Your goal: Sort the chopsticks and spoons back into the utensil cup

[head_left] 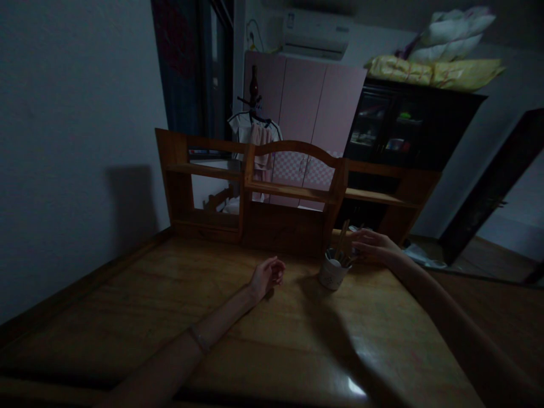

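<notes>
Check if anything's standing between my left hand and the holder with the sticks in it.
Nothing visible stands between your left hand and the holder; only a shadow falls on the tabletop there. Your right hand is on the holder's other side.

Cup (332, 277) on table (204, 294), shelf unit (283, 229) behind, wardrobe (300, 105) beyond, cabinet (433, 124) to its right

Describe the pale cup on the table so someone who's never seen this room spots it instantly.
Start with the wooden table and the shelf unit along its far edge. In front of that unit, between the left hand and the right hand, stands a pale cup. Only it has thin sticks jutting up.
</notes>
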The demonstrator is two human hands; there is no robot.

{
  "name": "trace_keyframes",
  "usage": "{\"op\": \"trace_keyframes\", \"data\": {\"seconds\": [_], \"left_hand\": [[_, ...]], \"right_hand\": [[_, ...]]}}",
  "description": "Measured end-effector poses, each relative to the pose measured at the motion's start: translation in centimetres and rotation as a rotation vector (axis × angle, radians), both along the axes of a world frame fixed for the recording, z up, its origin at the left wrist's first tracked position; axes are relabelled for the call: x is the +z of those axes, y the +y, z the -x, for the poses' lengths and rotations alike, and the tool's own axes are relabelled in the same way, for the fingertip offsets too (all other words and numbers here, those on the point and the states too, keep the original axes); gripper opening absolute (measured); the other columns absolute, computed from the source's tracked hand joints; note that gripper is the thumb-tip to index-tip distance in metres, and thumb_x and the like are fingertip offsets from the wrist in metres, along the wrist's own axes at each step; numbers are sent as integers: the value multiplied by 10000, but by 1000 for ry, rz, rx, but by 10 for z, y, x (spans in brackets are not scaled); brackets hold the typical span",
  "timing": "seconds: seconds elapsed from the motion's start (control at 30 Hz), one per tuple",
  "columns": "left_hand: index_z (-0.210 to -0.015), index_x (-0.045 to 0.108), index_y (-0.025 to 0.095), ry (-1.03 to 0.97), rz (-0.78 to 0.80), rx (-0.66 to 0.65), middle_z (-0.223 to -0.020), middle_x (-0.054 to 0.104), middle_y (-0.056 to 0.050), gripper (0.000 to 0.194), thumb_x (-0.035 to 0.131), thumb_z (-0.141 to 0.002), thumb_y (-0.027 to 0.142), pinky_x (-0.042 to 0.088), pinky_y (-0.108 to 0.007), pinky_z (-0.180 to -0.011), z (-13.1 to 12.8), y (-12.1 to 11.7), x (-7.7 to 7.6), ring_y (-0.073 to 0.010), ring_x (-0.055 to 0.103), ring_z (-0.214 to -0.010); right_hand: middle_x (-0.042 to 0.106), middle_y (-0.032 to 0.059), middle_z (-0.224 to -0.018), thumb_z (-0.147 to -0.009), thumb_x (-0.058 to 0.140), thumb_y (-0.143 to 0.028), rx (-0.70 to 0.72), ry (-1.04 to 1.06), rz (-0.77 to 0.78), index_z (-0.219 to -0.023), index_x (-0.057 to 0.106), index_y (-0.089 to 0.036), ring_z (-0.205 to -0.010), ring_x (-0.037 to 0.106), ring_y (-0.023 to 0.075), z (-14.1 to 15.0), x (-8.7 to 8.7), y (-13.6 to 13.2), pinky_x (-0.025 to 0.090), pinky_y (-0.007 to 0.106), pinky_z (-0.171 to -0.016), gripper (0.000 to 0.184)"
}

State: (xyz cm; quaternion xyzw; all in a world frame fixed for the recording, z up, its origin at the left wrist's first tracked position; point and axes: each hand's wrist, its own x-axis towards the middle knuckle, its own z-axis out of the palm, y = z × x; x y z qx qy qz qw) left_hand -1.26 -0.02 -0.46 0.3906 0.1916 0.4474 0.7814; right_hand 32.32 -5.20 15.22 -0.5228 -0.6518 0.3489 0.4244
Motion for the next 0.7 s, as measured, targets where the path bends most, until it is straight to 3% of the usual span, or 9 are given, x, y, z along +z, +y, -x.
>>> {"op": "trace_keyframes", "data": {"seconds": [0.2, 0.4, 0.53, 0.7], "left_hand": [[-748, 655, 113, -4, 3, -9, -605, 495, -28, 344, 513, -847, 411, 363, -237, -523, 0, 1, -1, -111, 445, -509], [-767, 654, 116, -10, -27, -19, -597, 489, -22, 351, 510, -852, 424, 380, -252, -537, 1, 2, -3, -113, 442, -502], [-761, 647, 114, -8, -34, -35, -586, 477, -17, 365, 500, -859, 433, 367, -250, -530, 1, 2, -2, -112, 437, -499], [-759, 649, 108, -20, -29, -16, -603, 496, -27, 354, 496, -864, 410, 358, -245, -525, 1, -1, 1, -113, 449, -515]], "right_hand": [[713, 55, -942, -661, 780, -453, 40, -44, 80, -1066, 633, -233, -858, 683, 247, -9, 4, -2, 576, 374, -698, 484], [708, 58, -968, -694, 759, -452, 112, -132, -6, -1034, 647, -216, -884, 674, 250, 4, 4, -15, 569, 361, -711, 428], [705, 60, -972, -737, 715, -481, 83, -127, -15, -1062, 647, -216, -912, 668, 246, 10, 8, -22, 570, 341, -712, 425], [710, 48, -931, -678, 743, -529, 22, -99, -60, -1008, 667, -219, -872, 674, 240, 5, 6, -16, 574, 335, -687, 459]]}}
